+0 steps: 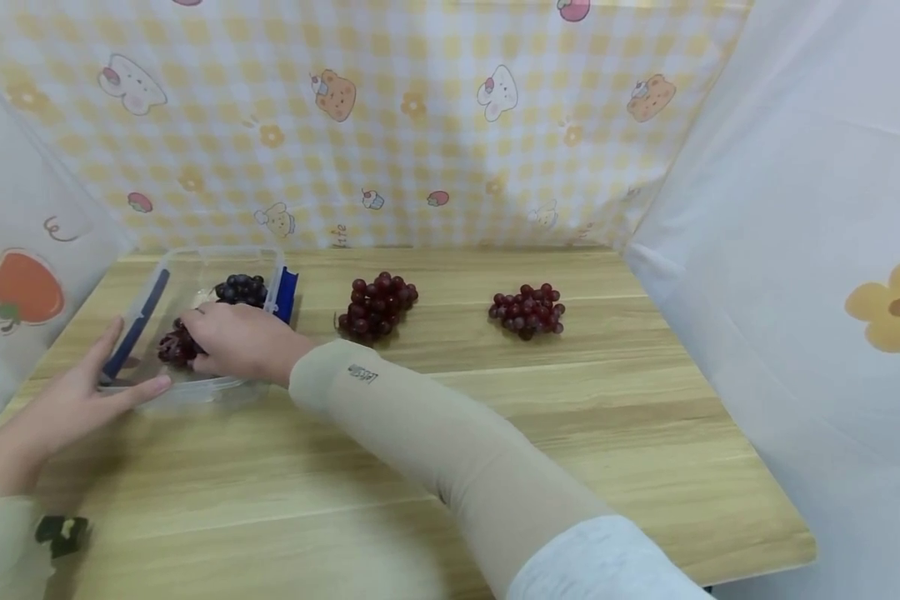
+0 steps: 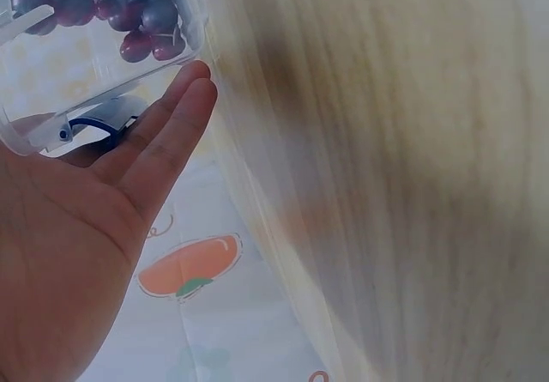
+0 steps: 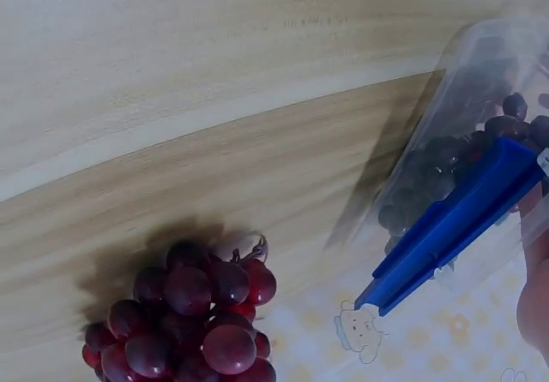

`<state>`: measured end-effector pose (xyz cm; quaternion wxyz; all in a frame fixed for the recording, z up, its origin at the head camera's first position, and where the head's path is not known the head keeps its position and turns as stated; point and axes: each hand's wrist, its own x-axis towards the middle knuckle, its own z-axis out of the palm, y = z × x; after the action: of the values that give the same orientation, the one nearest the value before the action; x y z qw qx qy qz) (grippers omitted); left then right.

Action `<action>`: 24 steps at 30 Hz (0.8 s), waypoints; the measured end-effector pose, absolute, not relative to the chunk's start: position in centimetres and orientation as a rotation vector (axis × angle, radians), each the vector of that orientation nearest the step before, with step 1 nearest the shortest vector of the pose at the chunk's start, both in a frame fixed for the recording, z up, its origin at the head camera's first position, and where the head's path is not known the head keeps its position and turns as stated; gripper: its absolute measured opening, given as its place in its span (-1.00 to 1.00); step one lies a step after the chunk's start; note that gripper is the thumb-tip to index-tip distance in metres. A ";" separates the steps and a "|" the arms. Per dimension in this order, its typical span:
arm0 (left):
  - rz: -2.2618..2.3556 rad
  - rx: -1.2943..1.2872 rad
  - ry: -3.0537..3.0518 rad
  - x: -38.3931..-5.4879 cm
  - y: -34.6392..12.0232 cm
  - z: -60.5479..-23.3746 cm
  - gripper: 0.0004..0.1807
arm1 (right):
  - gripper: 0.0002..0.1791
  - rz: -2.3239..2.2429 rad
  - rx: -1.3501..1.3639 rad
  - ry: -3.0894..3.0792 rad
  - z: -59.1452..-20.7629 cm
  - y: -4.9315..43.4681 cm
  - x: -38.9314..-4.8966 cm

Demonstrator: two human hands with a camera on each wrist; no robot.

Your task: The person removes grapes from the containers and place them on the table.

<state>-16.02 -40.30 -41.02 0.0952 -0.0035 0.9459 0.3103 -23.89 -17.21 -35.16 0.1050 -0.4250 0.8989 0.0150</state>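
A clear plastic food container (image 1: 195, 387) with blue clasp flaps (image 3: 455, 219) stands at the back left of the table. My left hand (image 1: 82, 408) touches its near left corner, fingers straight along the outer wall and thumb over the front rim. Inside the container, my right hand (image 1: 240, 337) holds a bunch of red grapes (image 1: 176, 346) between thumb and fingers; its fingertips are partly hidden. Dark grapes (image 1: 242, 289) lie behind that hand, within the container. Through the clear wall, the left wrist view shows grapes (image 2: 137, 43) too.
Right of the container, a bunch of red grapes (image 1: 378, 307) lies on the wooden table (image 1: 570, 433). Another bunch of red grapes (image 1: 527, 311) lies further right. A small dark object (image 1: 62, 533) shows near the left sleeve. A checked patterned cloth (image 1: 420, 150) hangs behind the table.
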 end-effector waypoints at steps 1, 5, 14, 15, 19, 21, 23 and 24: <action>0.924 -0.009 2.807 -16.0 -40.3 -41.1 0.22 | -0.33 0.036 -1.262 2.650 -35.1 -17.2 -23.8; 0.936 -0.003 2.811 -15.9 -40.1 -41.1 0.23 | -0.42 -0.022 -1.322 2.644 -34.8 -17.0 -23.5; 0.903 -0.020 2.809 -16.0 -40.1 -41.0 0.24 | -0.60 -0.091 -1.416 2.658 -33.1 -16.6 -22.6; 0.907 -0.017 2.808 -16.0 -40.0 -41.0 0.24 | -0.61 -0.106 -1.411 2.657 -32.9 -16.6 -22.5; 0.911 -0.017 2.806 -15.8 -40.1 -41.0 0.23 | -0.62 -0.211 -1.398 2.665 -32.2 -16.3 -21.9; 0.919 -0.004 2.802 -15.8 -40.2 -41.0 0.22 | -0.58 -0.278 -1.404 2.679 -31.9 -16.0 -21.6; 0.941 0.010 2.791 -15.8 -40.2 -41.0 0.20 | -0.51 -0.336 -1.417 2.694 -31.4 -15.7 -21.5; 0.967 0.025 2.790 -15.9 -40.2 -41.0 0.19 | -0.49 -0.361 -1.429 2.702 -31.1 -15.5 -21.4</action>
<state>-15.90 -40.16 -41.02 0.0941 0.0083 0.9406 0.3261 -21.39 -15.51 -31.14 0.0317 -0.4640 0.8775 -0.1173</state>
